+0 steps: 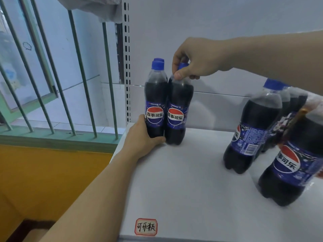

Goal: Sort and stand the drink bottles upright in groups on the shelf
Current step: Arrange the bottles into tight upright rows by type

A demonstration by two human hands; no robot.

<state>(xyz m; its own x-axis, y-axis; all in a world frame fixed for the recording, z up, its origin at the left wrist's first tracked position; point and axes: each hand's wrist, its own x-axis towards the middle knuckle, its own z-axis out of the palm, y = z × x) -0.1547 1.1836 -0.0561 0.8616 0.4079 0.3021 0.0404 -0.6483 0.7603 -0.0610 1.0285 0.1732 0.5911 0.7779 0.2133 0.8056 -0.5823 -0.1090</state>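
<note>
On the white shelf (192,180) we see two cola bottles standing upright and touching at the back left corner, with a third blue cap (159,59) showing just behind them. The left hand (141,138) wraps the base of the left bottle (155,109) — thumb in front, fingers hidden behind. The right hand (194,58) pinches the neck and cap of the right bottle (178,112) from above. Well apart, at the right edge, a second group of cola bottles (253,130) stands upright — how many we cannot tell. A handwritten label (146,226) sits at the shelf's front edge.
</note>
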